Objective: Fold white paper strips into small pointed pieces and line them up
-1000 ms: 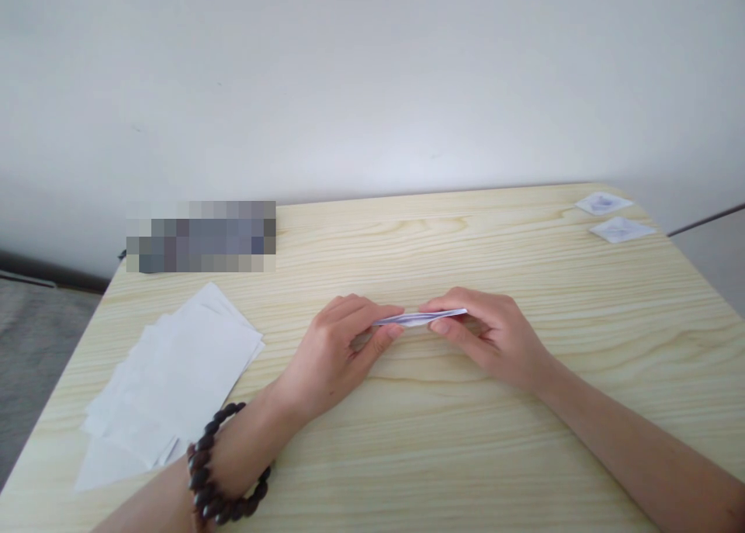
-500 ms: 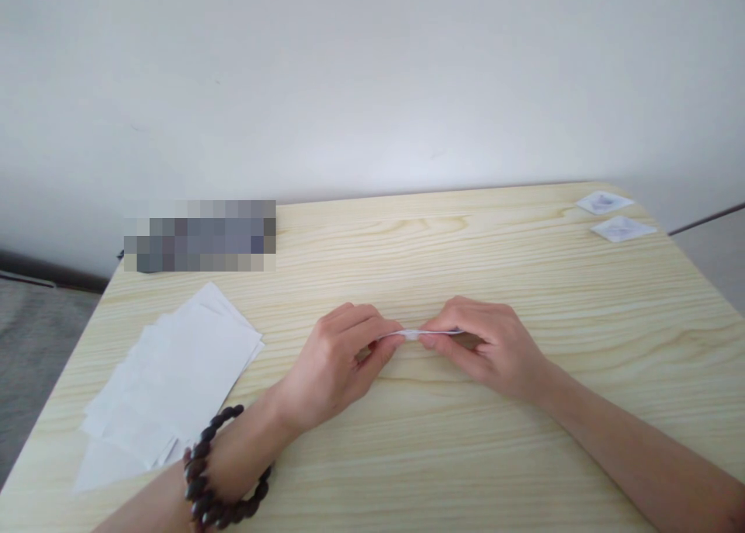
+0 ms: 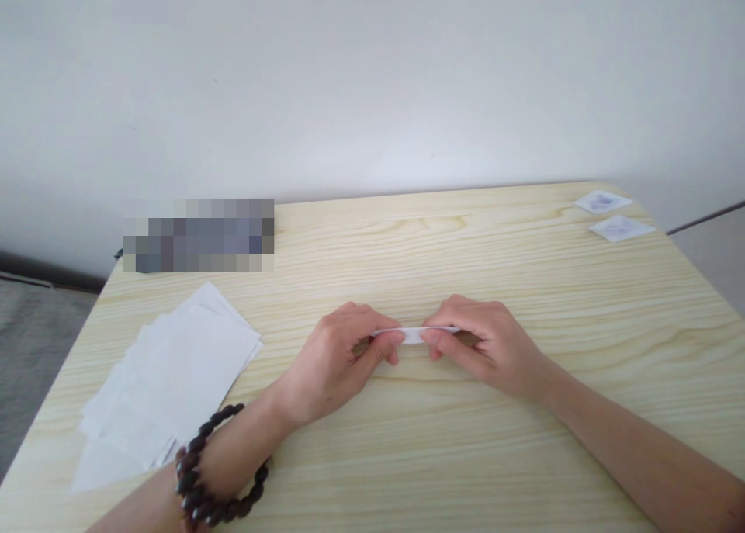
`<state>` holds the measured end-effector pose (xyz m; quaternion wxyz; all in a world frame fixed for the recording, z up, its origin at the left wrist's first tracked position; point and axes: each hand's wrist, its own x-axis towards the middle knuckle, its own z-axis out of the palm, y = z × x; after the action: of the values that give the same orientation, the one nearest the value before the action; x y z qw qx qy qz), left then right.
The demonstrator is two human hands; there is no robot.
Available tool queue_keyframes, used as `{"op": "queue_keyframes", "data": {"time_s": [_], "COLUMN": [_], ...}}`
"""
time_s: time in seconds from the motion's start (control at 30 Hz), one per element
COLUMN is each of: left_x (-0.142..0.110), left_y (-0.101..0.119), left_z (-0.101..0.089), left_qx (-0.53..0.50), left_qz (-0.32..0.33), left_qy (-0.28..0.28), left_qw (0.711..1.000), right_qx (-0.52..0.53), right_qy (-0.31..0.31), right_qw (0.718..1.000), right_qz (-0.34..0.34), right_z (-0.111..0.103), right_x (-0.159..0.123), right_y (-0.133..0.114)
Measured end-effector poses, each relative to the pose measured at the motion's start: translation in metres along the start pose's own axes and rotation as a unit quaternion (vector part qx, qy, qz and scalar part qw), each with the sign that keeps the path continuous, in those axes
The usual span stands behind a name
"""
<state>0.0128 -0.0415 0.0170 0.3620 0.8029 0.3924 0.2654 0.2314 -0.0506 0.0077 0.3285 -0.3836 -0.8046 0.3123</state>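
Note:
A small folded piece of white paper point(image 3: 413, 335) spans the gap between my two hands, just above the middle of the table. My left hand point(image 3: 343, 354) pinches its left end between thumb and fingers, and a dark beaded bracelet point(image 3: 201, 448) circles that wrist. The right end is gripped the same way by my right hand point(image 3: 489, 343). Seen nearly edge-on, the paper shows a narrow white face between the thumbs; its ends are partly covered by my fingers.
Loose white sheets point(image 3: 174, 362) lie fanned on the left of the wooden table point(image 3: 372, 448). Two folded diamond-shaped papers point(image 3: 604, 202) rest at the far right corner. A pixelated dark object point(image 3: 201, 238) sits at the back left, near the white wall point(image 3: 372, 75).
The folded paper has tilted so that more of its near face shows. Both thumbs have shifted lower along it, and the thumb tips are slightly farther apart.

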Motion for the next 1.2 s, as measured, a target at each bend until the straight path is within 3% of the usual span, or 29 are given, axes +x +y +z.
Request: {"op": "queue_keyframes", "data": {"time_s": [0.23,0.4,0.57,0.7,0.87,1.03,1.2], "left_x": [0.0,0.0,-0.002,-0.003,-0.004,-0.004,-0.004], "left_y": [-0.001,0.001,-0.003,-0.006,-0.009,-0.01,-0.012], "left_z": [-0.003,-0.002,0.003,0.004,0.005,0.006,0.006], "left_qx": [-0.037,0.0,-0.05,-0.041,-0.038,-0.054,-0.038], "left_qz": [-0.031,-0.048,-0.077,-0.034,0.0,0.005,-0.003], "left_qy": [-0.013,-0.017,0.018,0.048,0.097,0.075,0.101], "left_qw": [0.999,0.999,0.996,0.997,0.995,0.996,0.994], "right_qx": [0.085,0.072,0.084,0.091,0.089,0.014,-0.039], "right_qy": [-0.003,0.001,0.0,0.01,0.033,0.039,0.034], "right_qw": [0.993,0.994,0.989,0.988,0.992,0.999,0.998], "right_qz": [0.085,0.081,0.118,0.121,0.078,0.005,-0.042], "right_z": [0.0,0.001,0.0,-0.001,0.001,0.003,0.005], "right_x": [-0.001,-0.001,-0.003,-0.004,-0.006,-0.007,-0.006], "right_y": [0.002,0.0,0.002,0.003,0.005,0.006,0.008]}}
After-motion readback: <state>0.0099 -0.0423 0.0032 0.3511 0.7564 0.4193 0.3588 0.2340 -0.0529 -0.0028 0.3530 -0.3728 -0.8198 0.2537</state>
